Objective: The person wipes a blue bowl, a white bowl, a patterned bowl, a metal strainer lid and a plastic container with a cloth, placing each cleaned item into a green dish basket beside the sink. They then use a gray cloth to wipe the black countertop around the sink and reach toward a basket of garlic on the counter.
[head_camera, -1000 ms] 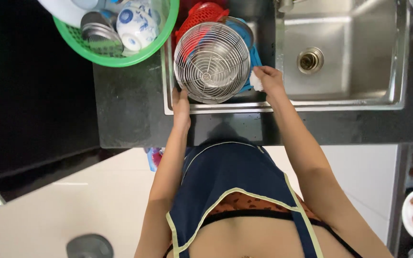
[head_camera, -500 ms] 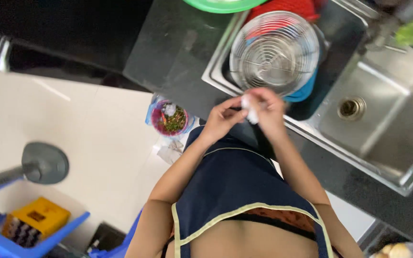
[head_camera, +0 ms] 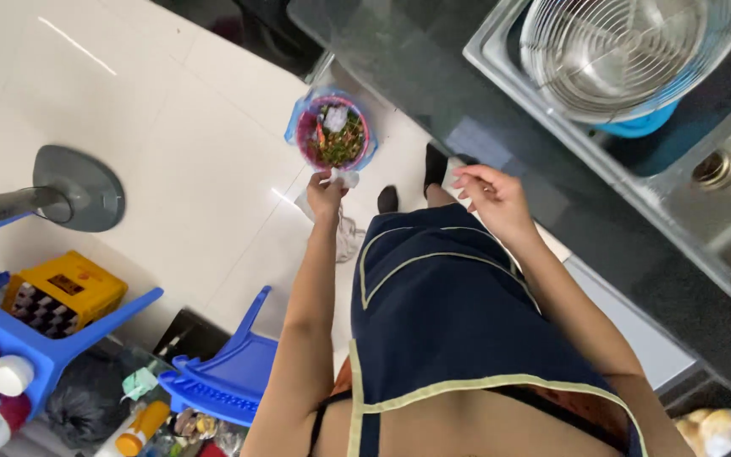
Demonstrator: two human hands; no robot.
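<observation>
My left hand reaches down toward the floor and pinches a small white wad of tissue at the near rim of a small waste bin. The bin has a blue bag liner and holds green scraps and white bits. My right hand hovers at waist height by the dark counter edge, fingers spread and holding nothing. A dark blue apron with pale trim covers my front.
A wire colander sits over a blue bowl in the steel sink, set in the dark counter. On the white tiled floor are a grey fan base, a yellow crate and blue plastic stools.
Both hands left the colander and met over the white wad. The view swung from the sink to the floor, and my left hand carried the wad down to the bin.
</observation>
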